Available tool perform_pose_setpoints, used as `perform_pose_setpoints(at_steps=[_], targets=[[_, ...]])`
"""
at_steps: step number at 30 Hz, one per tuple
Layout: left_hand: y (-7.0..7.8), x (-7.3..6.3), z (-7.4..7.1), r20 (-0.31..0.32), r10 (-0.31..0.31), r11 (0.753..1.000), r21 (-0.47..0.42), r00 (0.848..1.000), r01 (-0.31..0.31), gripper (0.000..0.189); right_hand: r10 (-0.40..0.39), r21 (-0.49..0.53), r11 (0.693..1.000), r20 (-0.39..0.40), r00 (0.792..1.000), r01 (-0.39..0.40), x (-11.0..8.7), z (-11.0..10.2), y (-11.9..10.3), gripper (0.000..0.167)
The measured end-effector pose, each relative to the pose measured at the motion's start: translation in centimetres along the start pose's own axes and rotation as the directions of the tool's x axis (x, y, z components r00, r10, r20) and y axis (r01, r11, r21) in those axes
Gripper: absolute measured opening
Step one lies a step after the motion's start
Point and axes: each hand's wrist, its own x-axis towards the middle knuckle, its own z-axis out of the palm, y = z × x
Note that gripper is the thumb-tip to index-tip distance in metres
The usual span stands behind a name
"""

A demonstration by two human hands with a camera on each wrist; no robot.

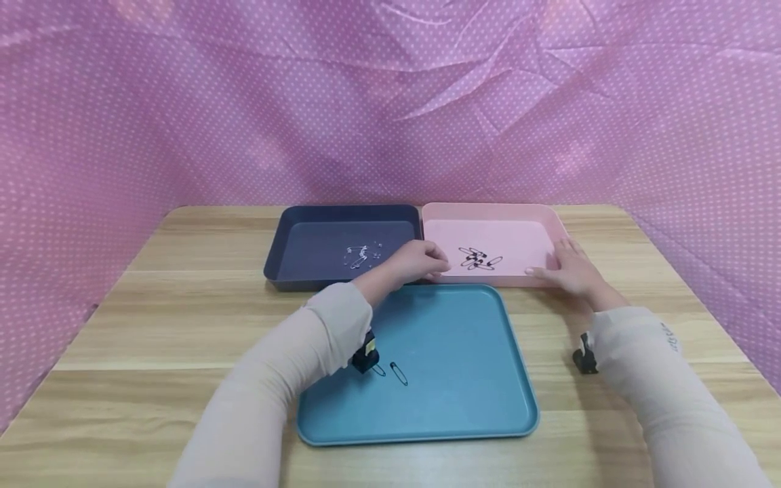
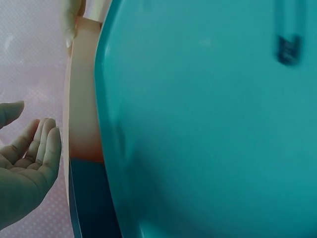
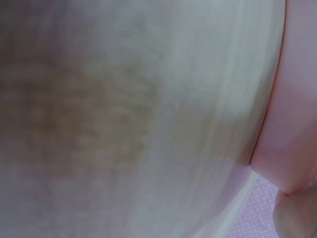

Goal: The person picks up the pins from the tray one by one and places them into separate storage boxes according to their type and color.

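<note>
My left hand (image 1: 417, 259) hovers over the front-left corner of the pink tray (image 1: 488, 280). In the left wrist view, that hand's thumb stands apart from its loosely bent fingers, and nothing shows between them. At the tray's front-right corner my right hand (image 1: 573, 271) holds the rim, thumb at the front and fingers along the side. Several black safety pins (image 1: 478, 259) lie in a cluster inside the pink tray. On the teal tray (image 1: 451, 379) rest a black safety pin (image 1: 398, 374) and another pin (image 1: 379, 370), partly hidden by the left wrist's camera.
A navy tray (image 1: 305, 261) with several small silver pins (image 1: 360, 256) stands left of the pink one. Both back trays meet the teal tray's far edge on a wooden table (image 1: 183, 325). Pink dotted cloth (image 1: 390, 102) hangs behind and at the sides.
</note>
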Motion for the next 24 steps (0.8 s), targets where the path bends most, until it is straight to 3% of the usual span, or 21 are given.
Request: perform_pose_setpoints(at_steps=[12,24], targets=[[-1.7,-3.7,-2.7,0.03,-0.003,1.0,0.015,1.0,0.003,0.024,-0.026,0.004,1.0,-0.038,0.999,0.026,0.0,-0.3,-0.2,0.101],[-4.0,-7.4,-4.7,0.145,0.018,0.999,0.029,0.989,-0.022,0.031,-0.019,0.003,1.0,-0.028,0.999,0.019,-0.1,-0.1,-0.2,0.1]])
